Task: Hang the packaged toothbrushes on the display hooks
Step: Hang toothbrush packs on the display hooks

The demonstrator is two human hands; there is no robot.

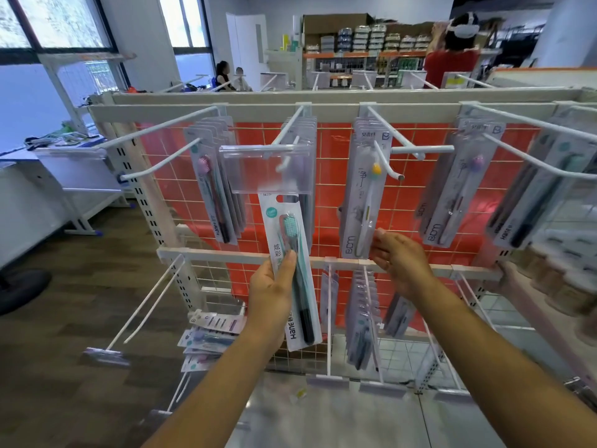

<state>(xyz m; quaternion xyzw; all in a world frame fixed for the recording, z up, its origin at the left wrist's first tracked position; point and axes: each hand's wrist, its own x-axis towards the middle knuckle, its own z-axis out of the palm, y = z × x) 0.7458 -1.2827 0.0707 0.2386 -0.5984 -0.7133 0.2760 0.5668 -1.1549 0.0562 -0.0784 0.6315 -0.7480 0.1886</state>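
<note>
My left hand (273,292) grips a packaged toothbrush (292,270) with teal bristles and a black handle, upright, its top hole just under the clear label plate (266,168) of the second upper hook (289,127). My right hand (399,258) pinches the lower right edge of a hanging white-toothbrush package (363,202) on the third upper hook (386,150). More packages hang on the first upper hook (216,182) and on the hooks at the right (452,192).
A white wire-grid rack (326,189) with an orange back carries long protruding hooks. Several loose packages lie piled at the lower left of the rack (210,337). Lower hooks hold more packs (361,318). Another hand grips the rack's right end (510,276). People stand beyond the rack.
</note>
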